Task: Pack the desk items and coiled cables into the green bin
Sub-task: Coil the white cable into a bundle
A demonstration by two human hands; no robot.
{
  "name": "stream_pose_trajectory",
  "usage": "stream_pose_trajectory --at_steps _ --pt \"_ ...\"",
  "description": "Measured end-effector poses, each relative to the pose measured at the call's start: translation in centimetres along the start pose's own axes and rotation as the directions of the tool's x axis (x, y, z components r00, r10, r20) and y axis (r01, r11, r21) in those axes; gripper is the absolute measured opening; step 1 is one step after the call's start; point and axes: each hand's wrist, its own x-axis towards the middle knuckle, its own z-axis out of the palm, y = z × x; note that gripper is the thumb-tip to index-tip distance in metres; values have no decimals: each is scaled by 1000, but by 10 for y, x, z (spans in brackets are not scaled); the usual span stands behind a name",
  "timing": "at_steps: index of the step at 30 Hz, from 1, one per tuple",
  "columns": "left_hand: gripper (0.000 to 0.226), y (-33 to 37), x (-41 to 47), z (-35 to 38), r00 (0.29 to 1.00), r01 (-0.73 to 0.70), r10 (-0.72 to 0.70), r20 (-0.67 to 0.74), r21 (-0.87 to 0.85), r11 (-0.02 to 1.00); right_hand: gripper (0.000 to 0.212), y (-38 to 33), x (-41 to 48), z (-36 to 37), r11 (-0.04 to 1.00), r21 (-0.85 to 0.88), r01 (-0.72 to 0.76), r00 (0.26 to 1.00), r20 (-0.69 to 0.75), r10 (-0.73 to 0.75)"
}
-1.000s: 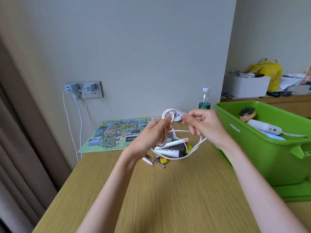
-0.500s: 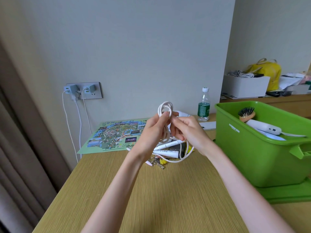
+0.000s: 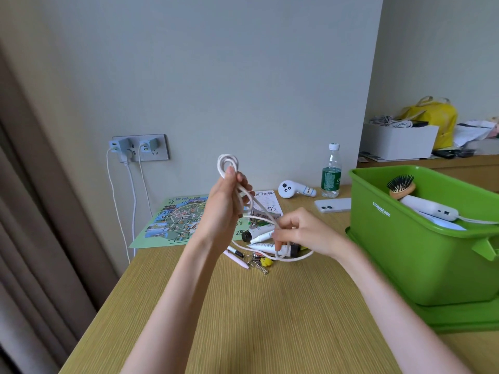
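cable: white; coiled loops upright in left grip, long axis 12–6 o'clock, loop top at 12; loose run slants down toward 4 o'clock
left grip: fingers curled round the coil
right grip: pinching the loose run, just above the desk
bin: green, at 3 o'clock, apart from the cable

Lived-in bedroom or hotel room, wooden desk, curtain, wall socket, toiletries

White cable, green bin, yellow bag, striped tan desk, colourful map
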Motion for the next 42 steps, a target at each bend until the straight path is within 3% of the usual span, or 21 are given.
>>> stream_pose_trajectory --at_steps 2,4,7,10,13,16,20,22,25,30,37,42 --pt "33 3 4 -6 1000 -4 2 -22 -134 991 22 11 0 2 992 -111 -53 998 32 57" --pt "32 4 7 -14 995 -1 -15 -100 -162 987 23 17 1 4 983 -167 -76 996 24 81" --pt "34 0 10 -24 970 2 1 -244 9 1000 28 18 2 4 986 -164 -26 1000 -6 25" --pt "37 -5 9 -32 959 -11 74 -275 224 974 26 14 5 -1 995 -82 48 991 -124 -58" --pt "37 -11 7 -34 965 -58 165 -204 448 892 23 7 6 -6 988 17 153 964 -225 -145" --pt "31 -22 5 -28 977 -124 208 -45 676 726 23 -3 7 -7 972 60 227 937 -287 -201" --pt "34 -35 5 -18 975 -200 197 100 780 593 24 -20 4 -8 955 18 296 898 -346 -271" --pt "34 -38 4 -12 971 -234 173 163 769 594 23 -25 2 -10 948 5 318 882 -368 -294" --pt "40 -37 -2 -3 961 -251 91 260 690 680 18 -30 0 -14 943 11 333 867 -398 -301" --pt "53 -32 -11 12 938 -99 -118 325 580 809 10 -32 -4 -23 929 108 355 846 -460 -270" --pt "31 -33 -15 18 918 -53 -202 340 612 789 16 -29 -5 -27 955 74 287 860 -458 -223" --pt "31 -30 -14 15 928 -70 -190 321 650 757 24 -23 -11 -37 980 22 200 937 -297 -185"
